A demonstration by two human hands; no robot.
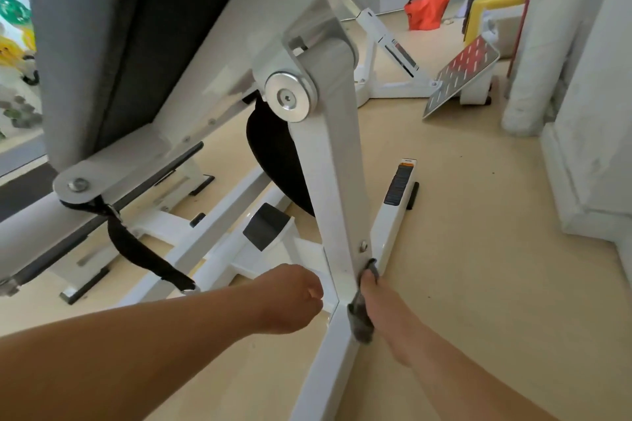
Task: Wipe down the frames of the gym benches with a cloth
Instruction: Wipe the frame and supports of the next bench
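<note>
A white bench frame fills the view, with a slanted upright post (337, 181) running from a round silver pivot cap (289, 100) down to the floor rail. My right hand (379, 301) presses a grey cloth (360, 316) against the right side of the post near its base. My left hand (294, 297) is curled into a loose fist just left of the post, holding nothing that I can see. The grey and black bench pad (102, 44) tilts overhead at the upper left.
A black strap (143, 249) hangs from the pad's lower bracket. A second white bench frame (386, 58) and a slotted red-and-grey footplate (458, 75) stand behind. An orange bag (427, 10) and yellow equipment sit at the back right. A white wall (595, 113) runs along the right.
</note>
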